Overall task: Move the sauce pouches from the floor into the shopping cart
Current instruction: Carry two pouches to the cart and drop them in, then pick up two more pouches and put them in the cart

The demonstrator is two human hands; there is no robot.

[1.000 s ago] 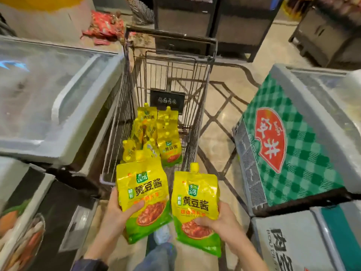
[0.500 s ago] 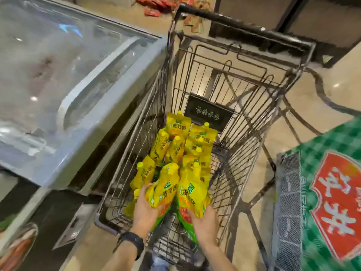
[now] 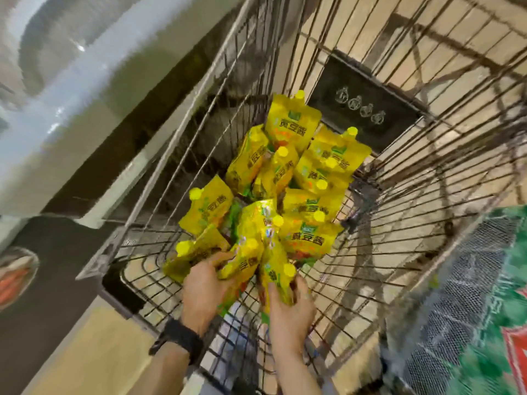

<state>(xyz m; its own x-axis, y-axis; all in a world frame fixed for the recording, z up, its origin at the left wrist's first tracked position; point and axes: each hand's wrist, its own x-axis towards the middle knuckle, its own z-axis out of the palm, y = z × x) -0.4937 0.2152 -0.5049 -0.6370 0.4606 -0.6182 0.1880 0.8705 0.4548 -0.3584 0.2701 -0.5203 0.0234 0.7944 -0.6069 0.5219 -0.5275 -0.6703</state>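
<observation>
Both my hands reach down inside the wire shopping cart (image 3: 405, 252). My left hand (image 3: 204, 292) grips a yellow sauce pouch (image 3: 245, 260) with a yellow cap, low at the near end of the basket. My right hand (image 3: 289, 309) holds a second yellow pouch (image 3: 275, 269) by its lower part, right beside the first. Several more yellow pouches (image 3: 296, 166) lie piled along the cart's bottom, up to the black sign plate (image 3: 362, 106) at the far end.
A chest freezer (image 3: 71, 89) with a grey rim stands tight against the cart's left side. A green chequered box (image 3: 490, 309) sits close on the right. Tan floor tiles (image 3: 94, 357) show under and around the cart.
The view has dropped closer to the cart. Both hands have gone from above the cart's near rim down into the basket, lowering the two pouches onto the pile.
</observation>
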